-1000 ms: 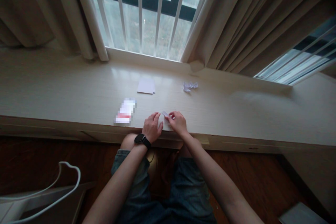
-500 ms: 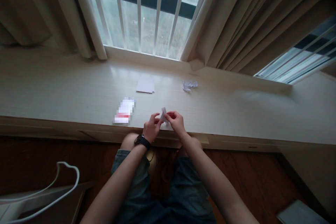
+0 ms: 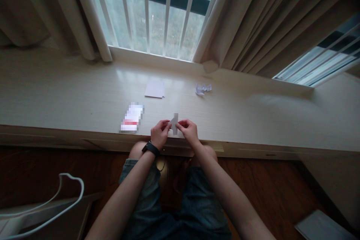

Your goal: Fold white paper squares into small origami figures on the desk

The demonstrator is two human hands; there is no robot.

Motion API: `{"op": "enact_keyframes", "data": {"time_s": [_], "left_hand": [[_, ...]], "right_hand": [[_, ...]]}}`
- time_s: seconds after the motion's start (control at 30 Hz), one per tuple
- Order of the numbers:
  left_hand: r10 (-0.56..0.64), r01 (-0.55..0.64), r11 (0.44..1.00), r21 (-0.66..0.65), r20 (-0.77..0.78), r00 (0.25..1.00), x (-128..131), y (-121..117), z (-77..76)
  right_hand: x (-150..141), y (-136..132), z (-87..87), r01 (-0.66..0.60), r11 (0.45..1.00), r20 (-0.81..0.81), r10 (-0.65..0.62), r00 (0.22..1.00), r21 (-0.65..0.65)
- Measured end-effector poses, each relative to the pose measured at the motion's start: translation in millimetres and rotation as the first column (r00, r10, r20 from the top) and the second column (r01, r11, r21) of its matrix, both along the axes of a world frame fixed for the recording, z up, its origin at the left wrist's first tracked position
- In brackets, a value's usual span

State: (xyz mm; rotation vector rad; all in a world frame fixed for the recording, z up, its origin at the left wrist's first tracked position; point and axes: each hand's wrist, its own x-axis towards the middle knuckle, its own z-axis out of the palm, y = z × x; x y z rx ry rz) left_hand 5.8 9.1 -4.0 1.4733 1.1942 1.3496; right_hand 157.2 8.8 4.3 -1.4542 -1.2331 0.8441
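Note:
Between my hands is a small piece of folded white paper (image 3: 176, 119), held just above the front edge of the pale counter (image 3: 239, 120). My left hand (image 3: 160, 134), with a black watch on its wrist, pinches the paper's left side. The right side is pinched between the thumb and fingers of my right hand (image 3: 188, 130). A stack of white paper sheets (image 3: 154, 89) lies farther back on the counter. To its right are small folded paper pieces (image 3: 203, 89), clustered together. A phone-shaped thing with a blurred-out screen (image 3: 131, 118) rests left of my hands.
A barred window (image 3: 152, 18) stands behind the counter, flanked by beige curtains (image 3: 239, 18). My knees are against the counter's front. A white curved frame (image 3: 81, 191) is at lower left, and a flat grey object (image 3: 323, 227) lies at lower right.
The folded paper has turned so that its flat side and a flap reaching left now face me. My left hand has shifted slightly left and its fingers have closed on the paper.

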Motion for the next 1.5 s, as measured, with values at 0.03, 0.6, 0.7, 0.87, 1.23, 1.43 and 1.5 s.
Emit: {"op": "enact_keyframes", "data": {"time_s": [0.03, 0.6, 0.7, 0.87, 1.23, 1.43, 1.5], "left_hand": [[0.006, -0.006, 1.000, -0.004, 0.011, 1.000, 0.1, 0.8, -0.7], [-0.031, 0.058, 0.990, -0.128, 0.207, 0.978, 1.9, 2.2, 0.1], [-0.006, 0.034, 0.992, -0.125, 0.219, 0.976, 2.7, 1.9, 0.7], [0.014, 0.012, 0.993, -0.119, 0.216, 0.976, 3.8, 1.6, 0.7], [0.023, -0.007, 0.995, -0.101, 0.159, 0.987, 3.8, 2.4, -3.0], [0.024, -0.009, 0.995, -0.096, 0.152, 0.988, 3.3, 1.7, -1.5], [0.023, -0.008, 0.995, -0.095, 0.154, 0.988, 3.2, 1.0, -0.6]], "right_hand": [[0.4, -0.7, 0.3, -0.003, 1.000, 0.004, 0.003, 1.000, -0.004], [7.7, -11.6, 17.6, -0.237, 0.957, -0.370, 0.162, 0.915, -0.167], [2.3, -12.9, 16.8, -0.148, 0.978, -0.388, 0.081, 0.918, -0.145], [-2.7, -13.9, 14.6, -0.104, 0.986, -0.355, 0.053, 0.933, -0.127], [-2.1, -12.1, 11.2, -0.117, 0.984, -0.330, 0.067, 0.942, -0.133], [-2.2, -12.4, 11.9, -0.111, 0.986, -0.337, 0.062, 0.940, -0.127], [-1.9, -12.6, 12.1, -0.106, 0.986, -0.339, 0.056, 0.939, -0.129]]}}
